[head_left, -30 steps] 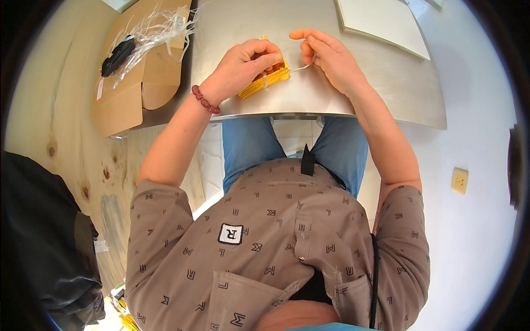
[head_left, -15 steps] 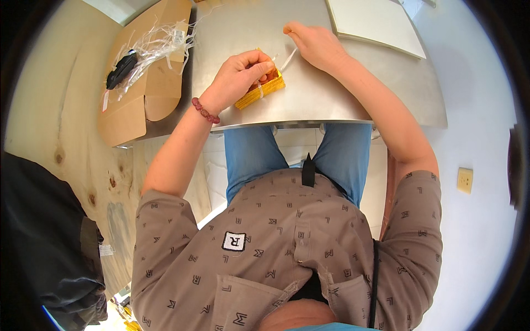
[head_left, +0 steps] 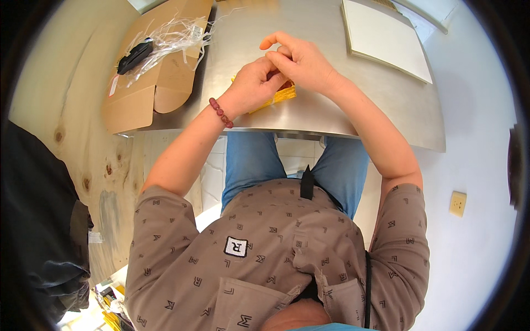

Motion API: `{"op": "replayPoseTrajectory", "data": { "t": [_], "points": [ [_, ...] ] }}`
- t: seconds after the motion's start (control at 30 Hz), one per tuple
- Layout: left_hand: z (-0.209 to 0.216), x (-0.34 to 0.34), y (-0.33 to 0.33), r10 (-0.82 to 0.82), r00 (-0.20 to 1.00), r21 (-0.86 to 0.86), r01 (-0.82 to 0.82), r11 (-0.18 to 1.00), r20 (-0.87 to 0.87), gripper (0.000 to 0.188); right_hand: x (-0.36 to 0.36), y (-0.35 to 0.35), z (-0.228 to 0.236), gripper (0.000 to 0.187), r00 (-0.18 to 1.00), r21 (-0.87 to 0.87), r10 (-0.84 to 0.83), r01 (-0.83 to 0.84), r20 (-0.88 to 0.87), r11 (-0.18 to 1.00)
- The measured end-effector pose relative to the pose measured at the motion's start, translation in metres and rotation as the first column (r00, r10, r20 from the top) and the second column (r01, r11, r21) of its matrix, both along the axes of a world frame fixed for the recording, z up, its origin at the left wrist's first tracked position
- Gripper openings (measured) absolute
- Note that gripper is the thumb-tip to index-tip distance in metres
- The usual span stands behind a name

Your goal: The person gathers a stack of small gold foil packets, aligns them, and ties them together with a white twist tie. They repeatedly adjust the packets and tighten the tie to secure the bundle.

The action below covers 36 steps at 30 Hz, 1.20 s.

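On the metal table in front of me lies a small yellow bundle [head_left: 284, 96], mostly covered by my hands, with a reddish-orange part inside its yellow edge. My left hand [head_left: 253, 85], a dark red beaded bracelet at its wrist, bends over the bundle with its fingers closed; what the fingertips pinch is hidden. My right hand [head_left: 302, 65] meets it from the right, thumb against the left fingers and forefinger curled outward. Its other fingers are folded in, and I cannot make out what they hold.
To the left, an opened brown cardboard box [head_left: 165, 71] carries a tangle of clear-white plastic strips [head_left: 176, 38] and a black object [head_left: 135, 57]. A white board or stack of sheets [head_left: 386, 38] lies at the back right. The table's front edge [head_left: 309, 133] runs just above my legs.
My right hand has come in from the right, where it held a white strip stretched away from the yellow bundle, and now touches my left hand. The strip no longer shows. The whole view has shifted slightly.
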<state>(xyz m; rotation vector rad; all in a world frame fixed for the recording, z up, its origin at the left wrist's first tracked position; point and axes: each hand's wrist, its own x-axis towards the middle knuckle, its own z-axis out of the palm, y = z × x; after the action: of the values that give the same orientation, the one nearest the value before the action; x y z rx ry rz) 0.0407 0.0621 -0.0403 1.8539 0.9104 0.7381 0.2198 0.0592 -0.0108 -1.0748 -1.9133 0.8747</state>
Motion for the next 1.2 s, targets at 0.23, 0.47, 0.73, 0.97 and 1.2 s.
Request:
{"op": "replayPoseTrajectory", "data": {
  "t": [0.23,0.47,0.73,0.97,1.2],
  "points": [
    [0.003,-0.001,0.0,0.003,0.996,-0.008,-0.004,1.0,-0.091,0.025,0.007,-0.004,-0.006,0.026,0.999,0.045,0.004,-0.002,-0.043,0.999],
    [0.005,-0.005,0.006,-0.034,0.999,-0.11,0.035,0.993,0.008,0.029,0.03,-0.011,-0.022,0.027,0.997,0.161,-0.021,0.033,-0.078,0.986],
    [0.009,-0.005,0.009,-0.047,0.999,-0.225,0.049,0.973,0.015,0.028,0.039,-0.027,-0.03,0.015,0.99,-0.003,-0.138,0.139,0.042,0.99],
    [0.015,-0.005,0.013,-0.034,0.999,-0.331,0.03,0.943,-0.005,0.025,0.037,-0.035,-0.03,0.008,0.995,0.254,-0.09,0.074,0.052,0.964],
    [0.021,-0.005,0.01,-0.065,0.998,-0.301,0.069,0.951,0.024,0.021,0.038,-0.034,-0.034,0.01,0.999,0.278,-0.034,0.022,0.041,0.96]
  ]
}}
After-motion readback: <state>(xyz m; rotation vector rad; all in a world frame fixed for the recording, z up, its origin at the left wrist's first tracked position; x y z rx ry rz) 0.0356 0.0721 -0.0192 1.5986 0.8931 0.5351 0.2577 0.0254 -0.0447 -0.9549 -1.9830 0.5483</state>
